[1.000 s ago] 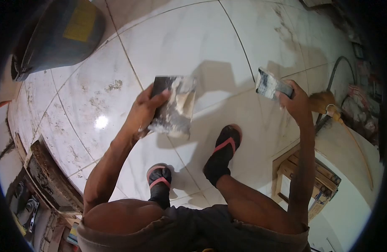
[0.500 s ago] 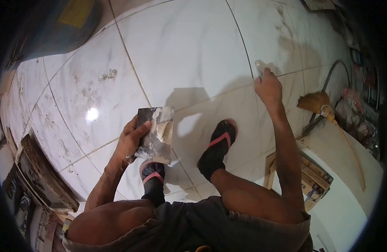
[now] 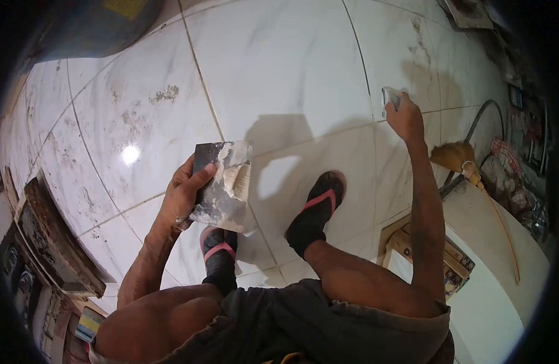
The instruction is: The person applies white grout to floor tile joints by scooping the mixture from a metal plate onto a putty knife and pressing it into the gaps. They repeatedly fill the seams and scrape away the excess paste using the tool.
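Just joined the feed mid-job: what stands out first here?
The left hand grips a dark square board smeared with pale grout paste at centre. Upper right, the right hand presses a small pale scraper onto a joint of the glossy white marble-look floor tiles.

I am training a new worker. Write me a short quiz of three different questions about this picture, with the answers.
1. True or false: the left hand holds a flat board smeared with pale paste.
2. Where does the right hand press its small scraper? A) on a wall B) at a joint between floor tiles C) on the broom
3. Fill in: both feet wear dark ____ with pink straps.

Key: 1 true; 2 B; 3 sandals.
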`<state>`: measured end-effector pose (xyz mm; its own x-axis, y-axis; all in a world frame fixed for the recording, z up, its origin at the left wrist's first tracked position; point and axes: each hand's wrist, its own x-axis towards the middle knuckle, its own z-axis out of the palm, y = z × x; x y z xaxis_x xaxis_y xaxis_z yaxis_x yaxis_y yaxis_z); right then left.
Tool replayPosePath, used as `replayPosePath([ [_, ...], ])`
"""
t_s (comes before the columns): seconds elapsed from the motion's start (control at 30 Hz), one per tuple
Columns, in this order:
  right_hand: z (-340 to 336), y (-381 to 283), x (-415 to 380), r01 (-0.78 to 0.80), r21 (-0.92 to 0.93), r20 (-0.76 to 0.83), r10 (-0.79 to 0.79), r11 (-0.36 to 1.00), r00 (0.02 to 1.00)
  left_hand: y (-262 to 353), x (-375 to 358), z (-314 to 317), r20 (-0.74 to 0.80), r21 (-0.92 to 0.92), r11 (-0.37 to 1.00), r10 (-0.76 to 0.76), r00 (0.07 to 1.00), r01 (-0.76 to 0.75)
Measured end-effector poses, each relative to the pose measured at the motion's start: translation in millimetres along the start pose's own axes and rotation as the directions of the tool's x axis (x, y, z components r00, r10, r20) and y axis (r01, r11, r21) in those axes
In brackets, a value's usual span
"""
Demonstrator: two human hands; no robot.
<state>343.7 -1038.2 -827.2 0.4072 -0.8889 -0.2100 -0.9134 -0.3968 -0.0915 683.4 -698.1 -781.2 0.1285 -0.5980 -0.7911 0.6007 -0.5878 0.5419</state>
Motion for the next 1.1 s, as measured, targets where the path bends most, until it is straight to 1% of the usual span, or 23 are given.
replayPosePath([
  [0.03,6.6,1.7,-2.2,-0.032,-0.045,0.032,0.033,0.998,0.999,-2.6,0.4,-3.0,0.003,-0.006,1.0,0.005,1.0,-0.005],
  [0.13,31.9,-5.4,-23.4,-0.046,-0.162,0.054,0.055,0.986,0.997,-3.4,-3.3,-4.6,-0.015,-0.021,1.0,0.017,1.0,-0.017],
  [0.17,55.1,-6.5,-33.1,0.07,-0.275,0.025,-0.066,0.959,0.998,-2.5,-5.3,-3.7,-0.022,-0.024,0.999,0.02,1.0,-0.02],
  [0.2,83.0,-7.1,-45.5,0.174,-0.388,0.009,-0.185,0.905,0.983,-1.8,-7.1,-3.1,-0.023,-0.029,1.0,0.009,1.0,-0.01],
  [0.23,90.8,-13.7,-51.7,0.267,-0.498,0.005,-0.305,0.825,0.952,-1.3,-7.5,-2.0,-0.024,-0.034,0.999,0.005,1.0,-0.006],
  [0.27,89.3,-12.2,-53.8,0.272,-0.413,0.006,-0.296,0.869,0.955,-0.5,-7.7,-1.3,-0.029,-0.039,0.999,0.003,1.0,-0.004],
  [0.33,63.6,-24.8,-58.6,0.272,-0.224,0.019,-0.275,0.936,0.961,0.7,-9.3,-0.4,-0.017,-0.035,0.999,-0.004,1.0,0.003],
  [0.4,25.3,-25.2,-50.3,0.107,-0.006,-0.002,-0.107,0.994,0.994,1.4,-9.8,-1.3,-0.003,-0.035,0.999,0.006,1.0,-0.006],
  [0.43,14.5,-19.6,-47.1,0.026,0.105,0.003,-0.026,0.994,1.0,0.6,-10.2,-2.3,0.002,-0.041,0.999,0.019,1.0,-0.019],
  [0.47,12.8,-9.4,-45.1,-0.033,0.039,-0.004,0.033,0.999,0.999,-0.7,-11.5,-2.9,0.009,-0.047,0.998,0.031,0.999,-0.03],
  [0.53,13.5,8.3,-36.7,-0.159,-0.087,-0.034,0.156,0.983,0.987,0.0,-13.7,-2.8,-0.035,0.01,1.0,0.027,0.999,-0.027],
  [0.57,22.0,11.0,-34.6,-0.206,-0.091,0.006,0.207,0.974,0.978,0.7,-14.5,-3.2,-0.057,0.04,0.999,0.028,0.998,-0.025],
  [0.63,38.4,12.6,-28.2,-0.296,-0.106,0.083,0.305,0.949,0.949,0.9,-17.0,-3.3,-0.06,0.043,0.999,0.023,0.998,-0.02],
  [0.73,57.2,-20.8,-7.5,-0.271,-0.129,0.014,0.275,0.954,0.961,-0.7,-18.1,-3.5,-0.045,0.015,1.0,0.028,0.999,-0.027],
  [0.83,47.0,-22.7,19.5,-0.133,-0.016,0.025,0.134,0.991,0.991,0.9,-18.5,-0.8,-0.046,-0.001,0.999,0.039,0.998,-0.039],
  [0.87,30.5,-22.8,22.0,-0.191,0.106,0.087,0.182,0.976,0.979,1.5,-18.3,-0.4,-0.053,-0.004,0.999,0.043,0.998,-0.043],
  [0.93,-4.5,-20.1,27.8,-0.303,0.328,0.226,0.237,0.894,0.945,0.4,-17.2,-4.4,-0.04,-0.023,0.999,0.043,0.998,-0.044],
  [0.97,-6.2,-13.7,24.3,-0.192,0.214,0.121,0.169,0.958,0.978,-0.5,-16.6,-5.8,-0.032,-0.031,0.999,0.041,0.999,-0.042],
  [1.0,-6.7,-5.1,17.5,-0.089,0.085,0.026,0.087,0.992,0.996,-1.3,-16.6,-5.2,-0.04,-0.036,0.998,0.041,0.998,-0.042],
  [1.03,-4.9,-0.3,11.6,0.009,-0.055,-0.06,-0.012,0.998,0.998,-1.2,-16.6,-5.2,-0.048,-0.041,0.998,0.044,0.998,-0.046],
  [1.07,3.8,0.5,4.4,0.022,-0.129,-0.071,-0.032,0.991,0.997,-1.0,-16.5,-5.4,-0.057,-0.047,0.998,0.049,0.997,-0.051],
  [1.1,16.3,0.4,-3.1,0.066,-0.155,-0.07,-0.077,0.986,0.995,-1.2,-16.3,-6.4,-0.057,-0.037,0.998,0.051,0.997,-0.053],
])
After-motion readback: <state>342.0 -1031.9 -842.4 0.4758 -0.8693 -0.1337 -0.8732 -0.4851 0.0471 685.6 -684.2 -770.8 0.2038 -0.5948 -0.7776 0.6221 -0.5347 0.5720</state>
